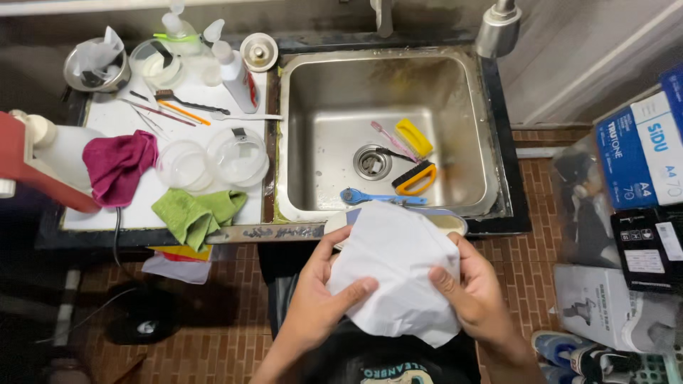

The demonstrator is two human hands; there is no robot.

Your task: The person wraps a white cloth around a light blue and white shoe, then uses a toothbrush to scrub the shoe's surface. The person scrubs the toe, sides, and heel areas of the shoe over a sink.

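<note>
My left hand and my right hand both grip a white cloth wrapped around a shoe, held just in front of the steel sink. Only the shoe's pale sole edge shows above the cloth. My left thumb presses on the cloth's lower left, my right thumb on its right side. In the sink basin lie a yellow brush, an orange-and-black brush, a pink toothbrush and a blue brush near the drain.
A white counter left of the sink carries bottles, clear bowls, a magenta cloth, a green cloth and small brushes. Boxes and bagged shoes stand on the brick floor at right.
</note>
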